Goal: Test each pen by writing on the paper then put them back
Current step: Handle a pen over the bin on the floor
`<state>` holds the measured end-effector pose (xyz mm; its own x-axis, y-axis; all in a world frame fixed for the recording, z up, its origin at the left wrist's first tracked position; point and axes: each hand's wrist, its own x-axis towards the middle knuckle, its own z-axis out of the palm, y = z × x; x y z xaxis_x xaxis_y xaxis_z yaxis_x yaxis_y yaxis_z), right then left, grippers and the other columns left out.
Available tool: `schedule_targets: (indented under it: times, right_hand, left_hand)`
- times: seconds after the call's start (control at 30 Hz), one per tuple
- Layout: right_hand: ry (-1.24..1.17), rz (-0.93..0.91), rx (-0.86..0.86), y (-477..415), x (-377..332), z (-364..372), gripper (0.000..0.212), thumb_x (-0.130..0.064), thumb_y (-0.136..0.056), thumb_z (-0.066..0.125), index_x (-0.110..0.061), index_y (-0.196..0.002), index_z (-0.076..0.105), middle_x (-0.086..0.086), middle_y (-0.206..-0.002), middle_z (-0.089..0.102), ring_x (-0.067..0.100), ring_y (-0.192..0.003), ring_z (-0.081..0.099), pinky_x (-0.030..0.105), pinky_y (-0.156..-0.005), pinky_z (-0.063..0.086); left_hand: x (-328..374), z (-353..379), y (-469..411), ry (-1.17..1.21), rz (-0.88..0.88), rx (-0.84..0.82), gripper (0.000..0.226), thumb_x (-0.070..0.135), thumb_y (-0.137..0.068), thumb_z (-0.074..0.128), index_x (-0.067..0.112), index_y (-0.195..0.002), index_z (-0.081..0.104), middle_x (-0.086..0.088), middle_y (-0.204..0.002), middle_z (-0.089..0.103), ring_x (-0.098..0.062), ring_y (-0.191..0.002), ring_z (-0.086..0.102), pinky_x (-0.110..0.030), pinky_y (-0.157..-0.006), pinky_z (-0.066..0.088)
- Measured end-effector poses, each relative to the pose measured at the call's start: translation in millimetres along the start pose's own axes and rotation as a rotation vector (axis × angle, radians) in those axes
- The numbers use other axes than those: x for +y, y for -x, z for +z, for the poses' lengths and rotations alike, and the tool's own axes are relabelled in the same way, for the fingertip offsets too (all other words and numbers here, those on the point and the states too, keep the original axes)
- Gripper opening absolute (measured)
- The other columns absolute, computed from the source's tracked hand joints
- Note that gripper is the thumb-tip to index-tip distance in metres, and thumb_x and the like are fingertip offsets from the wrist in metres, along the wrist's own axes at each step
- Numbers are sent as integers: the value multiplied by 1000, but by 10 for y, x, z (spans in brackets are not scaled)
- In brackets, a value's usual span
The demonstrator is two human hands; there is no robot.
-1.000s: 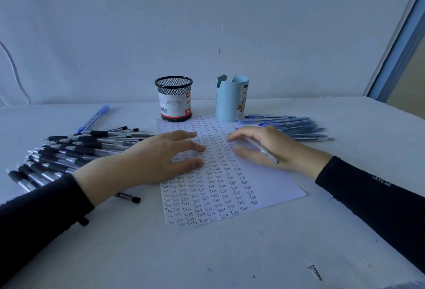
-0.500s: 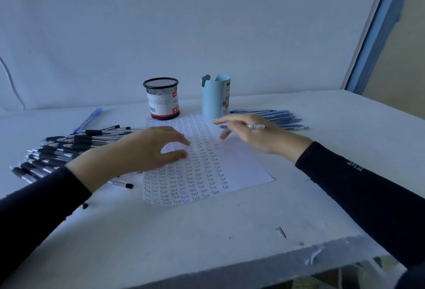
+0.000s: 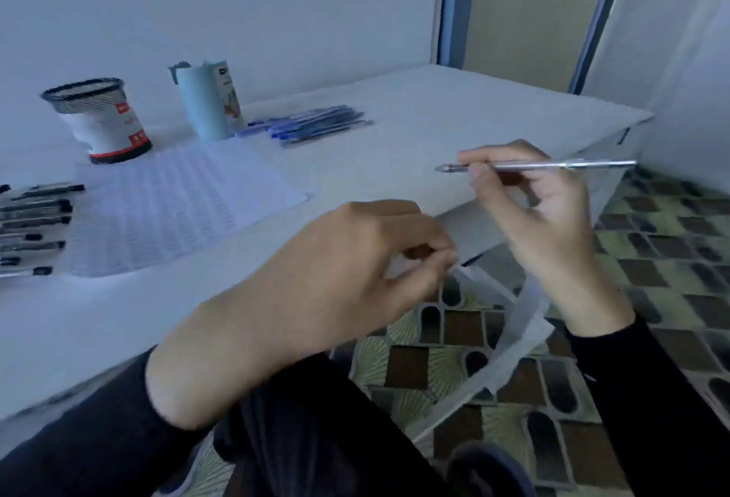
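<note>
Silver pen (image 3: 541,166) in right hand (image 3: 549,220) (tip leftward), off paper (image 3: 174,204).

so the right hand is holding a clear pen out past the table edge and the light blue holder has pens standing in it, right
Not quite. In the head view the light blue plastic pen holder shows no pens; the blue pens lie beside it. The right hand does hold the clear pen.
</note>
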<state>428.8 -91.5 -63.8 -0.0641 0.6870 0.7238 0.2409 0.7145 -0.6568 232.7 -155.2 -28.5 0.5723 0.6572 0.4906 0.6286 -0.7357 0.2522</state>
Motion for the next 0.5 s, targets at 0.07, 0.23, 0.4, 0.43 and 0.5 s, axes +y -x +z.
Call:
schedule_targets:
  times: [0.07, 0.23, 0.4, 0.43, 0.5]
  right_hand:
    - [44, 84, 141, 315, 136, -281, 15, -5, -97, 56, -10, -102, 69, -3, -96, 64, 10, -86, 62, 19, -75, 45]
    - [96, 382, 347, 1225, 619, -658, 9, -9, -95, 56, -10, -98, 65, 8, -98, 67, 20, -89, 66, 30, -79, 54]
    - [74, 617, 468, 2202, 1187, -629, 11, -6, -93, 60, -13, -95, 53, 9, -89, 58, 26, -81, 60, 34, -71, 50]
    - [100, 670, 454, 2390, 1281, -597, 10, -6, -94, 59, -13, -95, 52, 11, -88, 57, 30, -79, 58, 38, -69, 48]
    - [147, 778, 421, 2746, 1461, -524, 4, -13, -96, 55, -15, -95, 52, 11, -89, 57, 32, -80, 57, 39, -70, 49]
  left_hand:
    - [118, 335, -123, 82, 45, -71, 18, 31, -97, 56, 21, -97, 71, 8, -86, 66, -8, -79, 63, -33, -68, 50]
    - [27, 1361, -335, 251, -13, -272, 17, 28, -97, 58, 19, -92, 72, 7, -85, 69, -8, -74, 62, -38, -65, 51]
    - [-265, 2531, -311, 258, -193, -607, 22, 36, -97, 53, 23, -101, 71, 8, -90, 68, -11, -85, 63, -34, -74, 53]
    - [-304, 2738, -265, 271, -204, -669, 22, 36, -98, 53, 23, -100, 71, 8, -90, 67, -11, -86, 63, -32, -72, 51]
    - [-353, 3118, -190, 274, -203, -784, 23, 35, -99, 52, 21, -100, 70, 5, -95, 68, -12, -86, 61, -33, -74, 50]
